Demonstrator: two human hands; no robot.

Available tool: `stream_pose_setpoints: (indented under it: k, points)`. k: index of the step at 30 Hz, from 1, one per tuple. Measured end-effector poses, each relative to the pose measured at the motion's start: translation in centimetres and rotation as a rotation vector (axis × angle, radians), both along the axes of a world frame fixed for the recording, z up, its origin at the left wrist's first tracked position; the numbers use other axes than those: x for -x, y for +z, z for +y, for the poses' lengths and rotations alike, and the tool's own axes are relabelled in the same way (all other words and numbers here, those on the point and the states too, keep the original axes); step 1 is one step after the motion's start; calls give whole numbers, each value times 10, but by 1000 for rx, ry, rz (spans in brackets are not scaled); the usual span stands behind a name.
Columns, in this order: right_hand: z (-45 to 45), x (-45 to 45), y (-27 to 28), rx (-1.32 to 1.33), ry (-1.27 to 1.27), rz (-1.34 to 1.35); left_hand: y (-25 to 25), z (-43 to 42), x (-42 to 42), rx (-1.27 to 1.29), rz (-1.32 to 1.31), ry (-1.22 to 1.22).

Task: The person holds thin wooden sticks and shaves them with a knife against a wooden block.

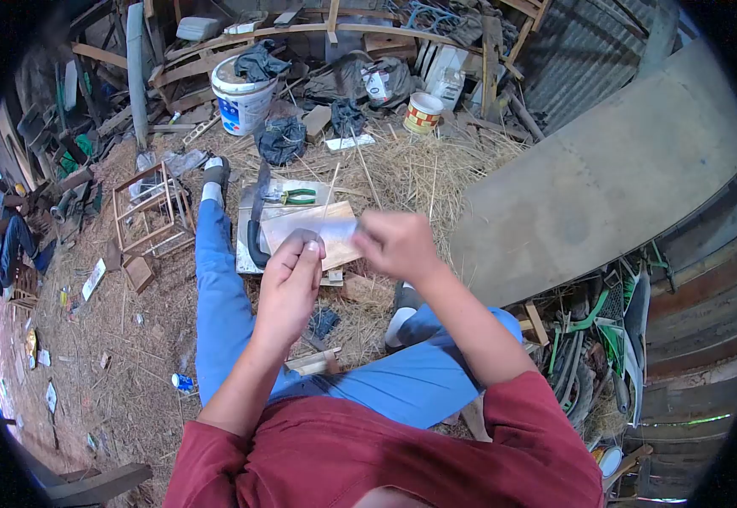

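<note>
Both hands are raised over a pale wooden board [279, 227] between my legs. My left hand [295, 275] is closed, thumb against the curled fingers, around the lower end of a thin light stick [332, 188] that slants up. My right hand [398, 244], to the right, is closed too and blurred. A pale smear runs between the hands; what my right hand holds I cannot make out. Left of the board lies a dark blade [260, 193] with a black curved handle [255, 245], and beside it are green-handled pliers [298, 196].
A white bucket [241, 106] and a red-and-yellow tub [423, 113] stand ahead. A wooden frame [152, 212] sits at left, near a seated person [14, 237] farther off. A large grey sheet [589, 178] lies at right, above green metal parts [597, 317].
</note>
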State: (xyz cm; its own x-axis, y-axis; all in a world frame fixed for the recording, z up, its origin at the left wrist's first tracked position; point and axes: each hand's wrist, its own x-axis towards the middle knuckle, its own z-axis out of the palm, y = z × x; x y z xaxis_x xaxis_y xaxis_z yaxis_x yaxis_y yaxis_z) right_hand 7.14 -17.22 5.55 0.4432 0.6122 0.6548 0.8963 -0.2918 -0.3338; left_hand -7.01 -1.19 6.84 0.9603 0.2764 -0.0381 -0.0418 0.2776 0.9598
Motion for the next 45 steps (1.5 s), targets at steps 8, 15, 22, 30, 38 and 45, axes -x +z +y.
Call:
stream_pose_setpoints:
  k: [8,15,22,30,38,45]
  points:
    - [-36,-66,-5,-153,-392,353,5,-14,3,35,-62,-107]
    - [-10,-1,3,-18,-145,133,-11,-6,-3,-32,-25,-58]
    - [0,20,6,118,65,10,-19,-7,-4,-85,14,71]
    - [-25,-48,10,43,-397,300,-12,-18,-3,-175,-117,40]
    - [-16,-20,-1,-38,-221,291,-15,-8,-5,-126,-48,33]
    - [0,9,0,137,46,-15,-31,-9,-9,-160,-64,133]
